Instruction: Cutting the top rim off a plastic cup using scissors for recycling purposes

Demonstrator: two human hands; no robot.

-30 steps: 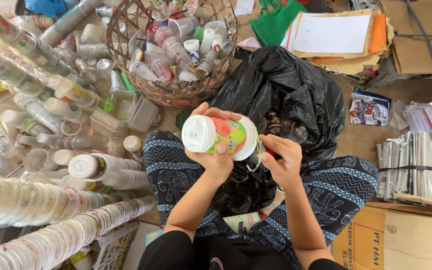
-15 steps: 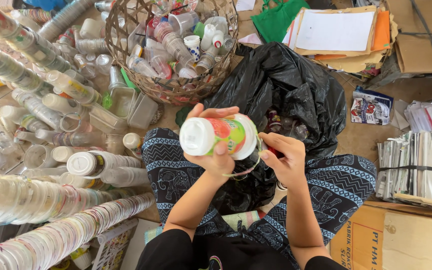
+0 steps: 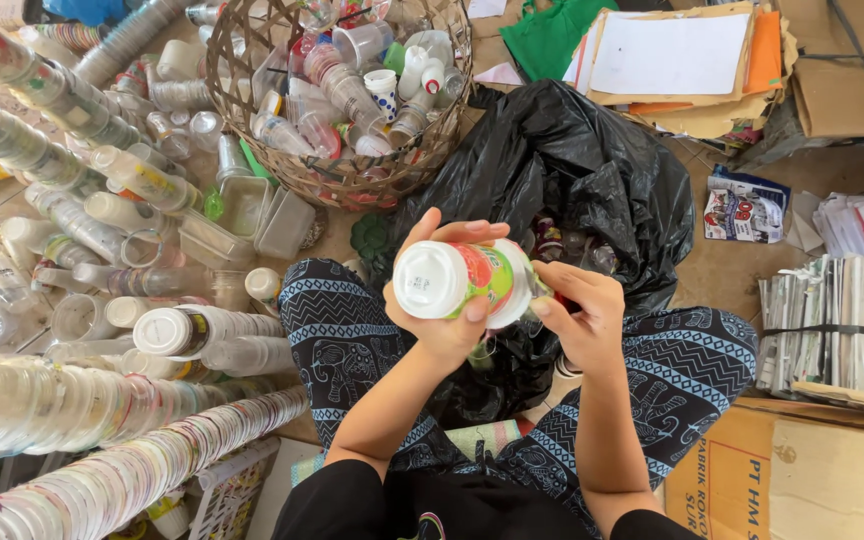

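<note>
The left hand (image 3: 442, 325) was wrapped firmly around a paper cup (image 3: 462, 280), thumb over one side and fingers curled across the other, holding it on its side just above the lap. The cup showed its plain white bottom toward the camera; its wall carried a bright green, red and yellow print. The right hand (image 3: 582, 320) pinched at the cup's far rim with fingertips closed on it, though what exactly they gripped was hidden. Below lay patterned blue trousers (image 3: 692, 360). Just beyond the hands sat an open black plastic bag (image 3: 592, 170). To the left were long stacks of clear cups (image 3: 102, 480), and farther off a woven basket (image 3: 242, 120) filled with bottles and cups.
</note>
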